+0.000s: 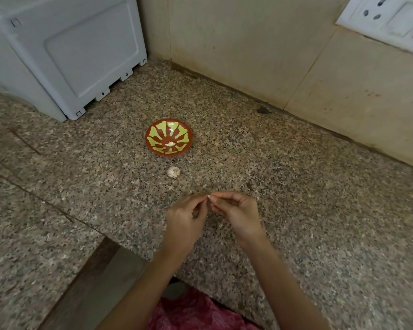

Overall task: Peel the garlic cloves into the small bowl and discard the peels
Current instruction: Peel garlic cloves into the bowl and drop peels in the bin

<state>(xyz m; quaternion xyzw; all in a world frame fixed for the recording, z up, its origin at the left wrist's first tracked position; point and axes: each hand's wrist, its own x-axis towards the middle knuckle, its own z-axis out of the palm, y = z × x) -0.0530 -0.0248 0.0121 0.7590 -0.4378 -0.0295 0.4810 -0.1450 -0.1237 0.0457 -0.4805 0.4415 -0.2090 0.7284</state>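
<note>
A: Granite tabletop (pixel 272 163): where was the garlic clove (pixel 209 197)?
B: Nearer than the small bowl (pixel 153 129), pinched by fingers (pixel 197 196) of left hand (pixel 186 217) and right hand (pixel 239 210); mostly hidden, so its long axis was unreadable.

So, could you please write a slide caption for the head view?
Left hand and right hand pinch a garlic clove; a peeled clove lies in the small bowl.

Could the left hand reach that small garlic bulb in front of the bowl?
Probably yes. The small whitish garlic bulb lies on the speckled granite counter ahead of the left hand, nothing between. But its fingers pinch a garlic clove, so they must first let go.
</note>
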